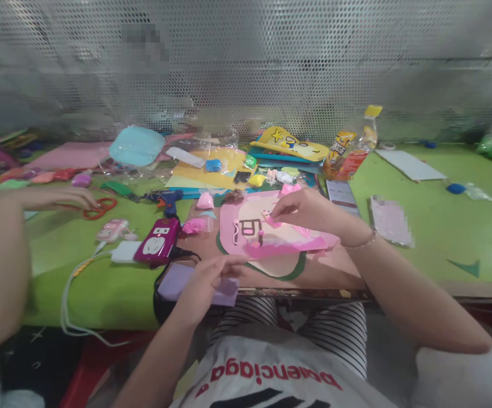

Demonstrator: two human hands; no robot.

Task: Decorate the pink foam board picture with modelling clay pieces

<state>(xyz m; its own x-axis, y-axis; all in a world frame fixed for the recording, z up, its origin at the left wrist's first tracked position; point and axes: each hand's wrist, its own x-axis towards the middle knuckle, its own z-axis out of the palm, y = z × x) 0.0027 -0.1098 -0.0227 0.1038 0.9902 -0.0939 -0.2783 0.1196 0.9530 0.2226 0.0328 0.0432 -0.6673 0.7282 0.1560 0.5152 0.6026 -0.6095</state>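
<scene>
Head view, right hand: the right hand (291, 211) is held over the upper middle of the pink and cream craft sheet (229, 212), its fingertips brought together at a small pink piece (266, 215); whether the piece is pinched or only pressed cannot be told.
Small pink piece: it is seen on the sheet, right at those fingertips and beside the brown outline (250, 228).
Craft sheet: it is laid near the front edge of the green surface (433, 260), over a brown board (339, 272); its left part is left uncovered by the right hand, and its lower left edge is neared by the left hand.
Left hand: the left hand (216, 280) is placed over the lilac pad (173, 283) at the front edge, fingers drawn together; whether anything is gripped cannot be told.
Left of the sheet: a magenta power box (157, 242) and a blue glue gun (170, 203) are set down.
Scissors: the orange scissors (100, 208), toward the left edge, are reached by another person's hand (80, 198).
Far edge: a yellow-capped bottle (352, 147) is stood there, tilted in view.
</scene>
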